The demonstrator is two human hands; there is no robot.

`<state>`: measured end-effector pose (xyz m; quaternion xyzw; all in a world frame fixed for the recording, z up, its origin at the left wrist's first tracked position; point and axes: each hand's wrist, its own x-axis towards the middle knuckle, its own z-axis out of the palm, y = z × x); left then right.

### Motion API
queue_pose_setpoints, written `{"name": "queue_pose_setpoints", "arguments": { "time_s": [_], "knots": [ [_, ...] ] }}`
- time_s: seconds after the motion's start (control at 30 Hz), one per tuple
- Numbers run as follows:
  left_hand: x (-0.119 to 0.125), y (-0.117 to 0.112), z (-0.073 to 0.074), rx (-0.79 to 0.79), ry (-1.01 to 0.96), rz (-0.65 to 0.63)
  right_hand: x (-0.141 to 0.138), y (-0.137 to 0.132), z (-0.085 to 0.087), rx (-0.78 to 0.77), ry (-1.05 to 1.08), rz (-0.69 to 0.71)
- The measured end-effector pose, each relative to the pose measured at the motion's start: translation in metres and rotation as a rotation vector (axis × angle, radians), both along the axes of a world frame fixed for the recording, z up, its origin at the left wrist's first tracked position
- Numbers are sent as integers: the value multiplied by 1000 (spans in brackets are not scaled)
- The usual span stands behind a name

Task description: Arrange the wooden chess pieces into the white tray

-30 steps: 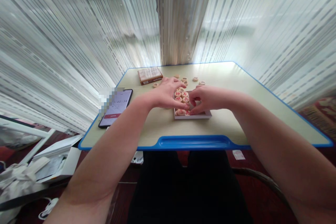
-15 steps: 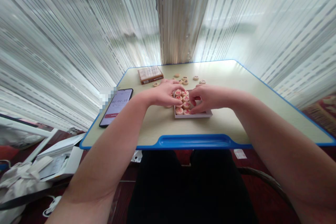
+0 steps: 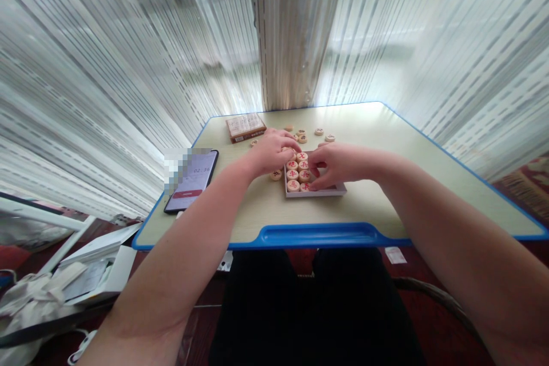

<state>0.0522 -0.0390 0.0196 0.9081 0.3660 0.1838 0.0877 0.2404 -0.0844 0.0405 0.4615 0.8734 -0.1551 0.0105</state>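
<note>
Red-marked Chinese chess pieces (image 3: 293, 185) lie in two columns in the left part of a shallow white box (image 3: 315, 194). My left hand (image 3: 277, 151) reaches over the box's far left corner, its fingers spread and touching the pieces there; its fingertips partly cover them. My right hand (image 3: 332, 161) is over the box, fingers curved and thumb apart, with the tips against the right-hand column of pieces. No piece is lifted in either hand. Just left of the box, under my left wrist, lies a loose dark-marked piece (image 3: 275, 175).
Several loose pieces (image 3: 302, 139) are scattered beyond the box, with another piece (image 3: 330, 138) farther right. A brown box (image 3: 246, 127) sits at the back left. A phone (image 3: 191, 180) showing a timer lies at the left edge. The table has a blue front groove (image 3: 317, 234).
My left thumb has drawn back toward its fingers, uncovering pieces in the left column and the loose piece beside the box. My right hand stays almost in place over the right column.
</note>
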Motion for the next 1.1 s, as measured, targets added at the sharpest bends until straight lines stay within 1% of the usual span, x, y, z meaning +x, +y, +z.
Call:
{"name": "queue_pose_setpoints", "arguments": {
  "time_s": [0.1,0.17,0.27,0.33,0.47,0.67,0.8,0.97,1.1],
  "knots": [
    [1,-1,-2,-17,36,11,3,3,0,17,36,-6],
    [1,0,-4,-30,50,10,4,7,-1,89,52,-34],
    [1,2,-6,-30,51,6,6,12,-2,236,62,-101],
    [1,4,-8,-6,39,5,6,15,-4,278,63,-121],
    [1,8,-10,42,-8,11,5,17,-7,251,72,-124],
    [-1,11,-13,46,-46,37,5,19,-10,245,93,-158],
    [0,10,-12,42,-32,23,5,20,-9,230,92,-155],
    [0,9,-10,44,-22,1,6,20,-10,275,66,-150],
    [0,10,-11,33,-30,-7,7,21,-12,283,70,-132]
  ]
}}
